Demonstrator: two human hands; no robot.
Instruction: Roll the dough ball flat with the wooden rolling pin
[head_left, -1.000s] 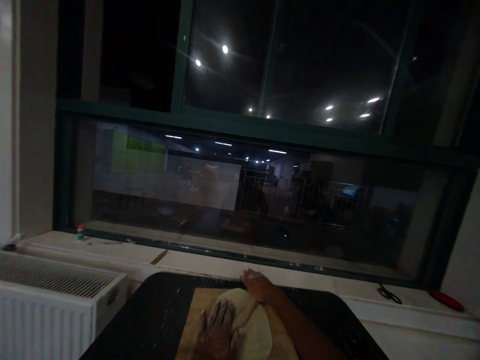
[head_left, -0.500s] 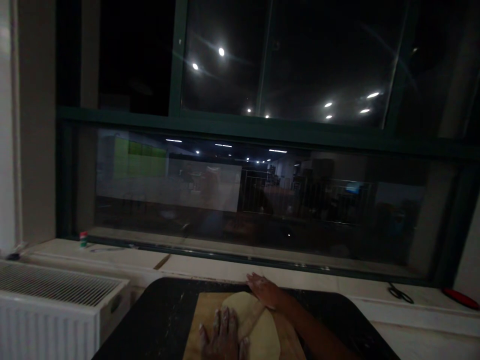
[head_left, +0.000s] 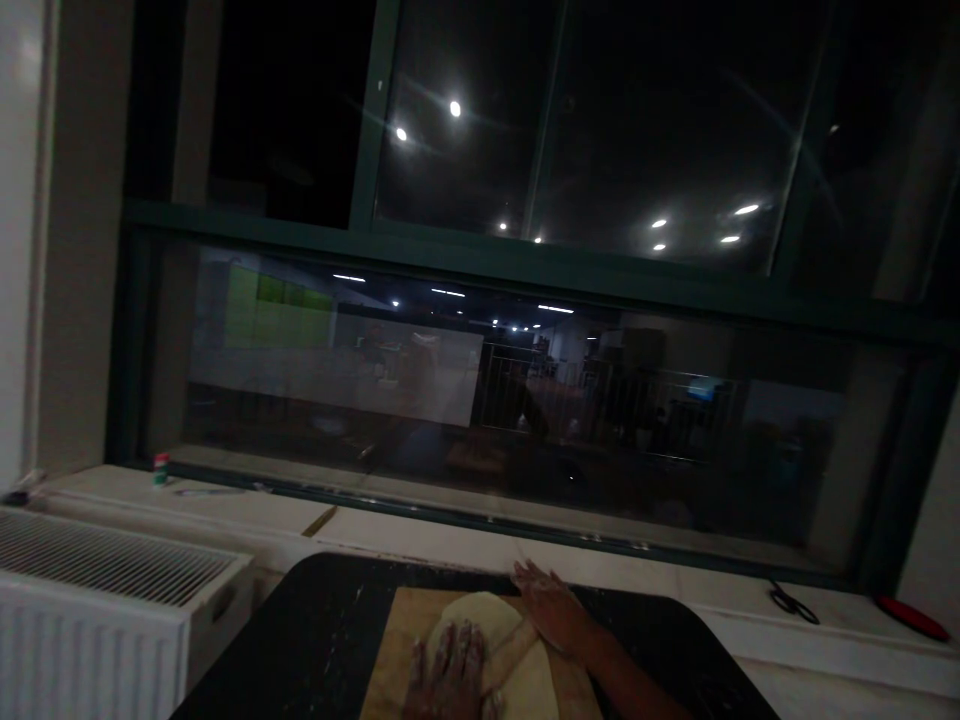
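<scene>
A large dark window (head_left: 525, 330) fills most of the view, with ceiling lights reflected in it. Below it a pale sill (head_left: 420, 535) runs across, and a white radiator (head_left: 97, 590) is seen at 8 o'clock. A black table (head_left: 330, 640) occupies 6 o'clock, and on it lies a wooden board (head_left: 397, 650).

The sheet of dough (head_left: 517, 675) lies flat on the board. A rolling pin (head_left: 510, 645) is laid slantwise across it. The left hand (head_left: 450, 675) is spread flat, palm down, on the near end of the pin; the right hand (head_left: 551, 615) is likewise flattened, fingers extended, on the far end at the dough's 1 o'clock edge. Both are floured.

The step in hand is judged to be the rolling-out of the dough. Even pressure from both palms is called for next, so that the sheet is thinned evenly.

On the sill, a small capped bottle (head_left: 160, 468) is noted at 9 o'clock, scissors (head_left: 793, 602) and a red object (head_left: 911, 617) at 3 o'clock.

The near part of the board, dough and left wrist is cut off by the lower frame edge. The scene is dim; the pin's ends are covered by the hands, and the red object cannot be identified.
</scene>
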